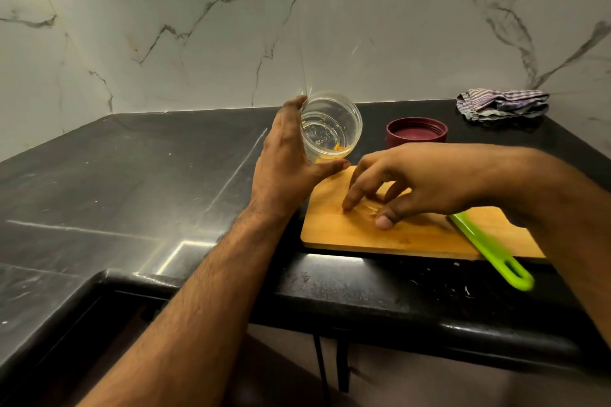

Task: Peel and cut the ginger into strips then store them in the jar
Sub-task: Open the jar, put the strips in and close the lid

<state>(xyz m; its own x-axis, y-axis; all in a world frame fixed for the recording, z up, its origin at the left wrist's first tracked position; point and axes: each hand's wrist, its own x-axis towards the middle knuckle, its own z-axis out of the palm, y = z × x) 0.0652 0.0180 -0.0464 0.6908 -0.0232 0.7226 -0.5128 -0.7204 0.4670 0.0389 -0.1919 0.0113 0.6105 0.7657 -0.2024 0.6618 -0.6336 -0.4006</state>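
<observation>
The left hand (284, 155) held a clear jar (330, 125) in the air, just above the far left corner of the wooden cutting board (347, 231). The jar was tilted so that its open mouth faced the camera. The thumb lay under the jar's lower side and the other fingers curled round its far side, so the hand gripped it firmly. A few yellow ginger strips (337, 152) lay inside the jar, near its lower wall.

The right hand (429, 182) was over the middle of the board, palm down. Its fingers (350, 201) were bent and a little spread, with the tips touching the board, and the thumb pointed toward the near edge. Some pale ginger pieces (372, 208) lay on the board between the fingertips and the thumb; whether the fingers really pinched them I could not tell.

A dark red lid (416, 134) stood on the black counter (132, 175) behind the board. A green handle (489, 248) lay across the board's near right part, reaching over its edge. A striped cloth (502, 104) was at the back, against the marble wall (198, 26).
</observation>
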